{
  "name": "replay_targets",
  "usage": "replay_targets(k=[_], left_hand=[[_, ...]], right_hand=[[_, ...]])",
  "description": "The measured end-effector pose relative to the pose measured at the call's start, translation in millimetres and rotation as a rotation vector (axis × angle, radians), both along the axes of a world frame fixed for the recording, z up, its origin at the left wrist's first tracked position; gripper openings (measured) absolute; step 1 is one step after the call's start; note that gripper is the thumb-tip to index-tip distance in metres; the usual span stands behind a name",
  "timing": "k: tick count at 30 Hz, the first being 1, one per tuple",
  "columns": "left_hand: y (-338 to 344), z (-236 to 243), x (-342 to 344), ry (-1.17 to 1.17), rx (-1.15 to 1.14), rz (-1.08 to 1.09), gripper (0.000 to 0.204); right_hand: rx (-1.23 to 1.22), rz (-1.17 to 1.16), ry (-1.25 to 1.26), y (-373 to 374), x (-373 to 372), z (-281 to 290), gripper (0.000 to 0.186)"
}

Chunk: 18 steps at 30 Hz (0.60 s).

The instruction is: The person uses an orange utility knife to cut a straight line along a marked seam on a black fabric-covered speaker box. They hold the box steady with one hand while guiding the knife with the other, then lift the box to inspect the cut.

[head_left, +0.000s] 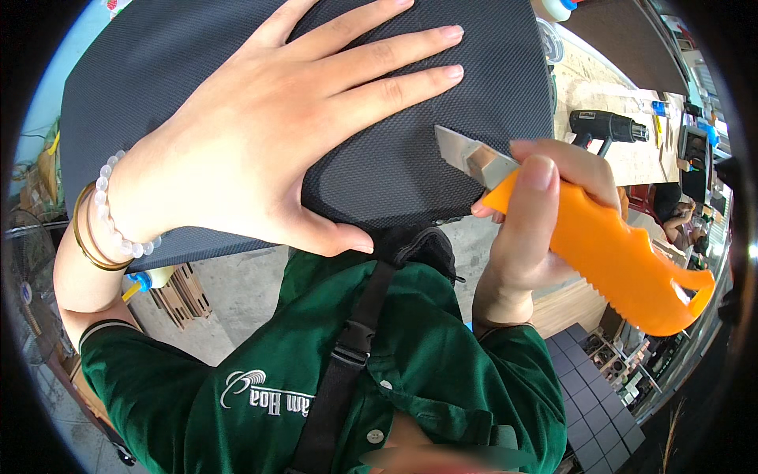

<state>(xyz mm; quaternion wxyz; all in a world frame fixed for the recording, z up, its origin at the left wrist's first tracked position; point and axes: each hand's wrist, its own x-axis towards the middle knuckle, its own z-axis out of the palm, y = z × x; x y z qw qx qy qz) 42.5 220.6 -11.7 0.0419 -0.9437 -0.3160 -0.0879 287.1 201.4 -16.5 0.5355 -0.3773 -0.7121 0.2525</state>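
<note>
A sheet of black textured material (pixel 497 87) lies before me, its near edge close to my body. My left hand (pixel 300 110) rests flat on it with fingers spread, the thumb near the near edge. In my right hand (pixel 545 197) is a utility knife (pixel 624 261) with a thick orange handle. Its metal blade (pixel 462 150) is out and points to the left, over the right part of the black sheet. Whether the blade's tip touches the sheet I cannot tell.
A black heat gun (pixel 604 126) stands on a light wooden workbench (pixel 584 79) at the right. A bottle with a blue cap (pixel 146 280) is below the sheet at the left, beside several wooden slats (pixel 181 296). Another person (pixel 681 221) sits farther off at the right.
</note>
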Motion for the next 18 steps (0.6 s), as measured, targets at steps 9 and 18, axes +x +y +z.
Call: replay_targets(k=[9,18], left_hand=[[0.0,1.2,0.5,-0.004,-0.019,0.007,0.116],[0.5,2.9,2.5,-0.005,-0.019,0.009,0.116]], right_hand=[[0.099,-0.06,0.059,-6.5,-5.6,-9.7,0.016],[0.102,-0.061,0.073,-5.9,-7.0,-8.3,0.016]])
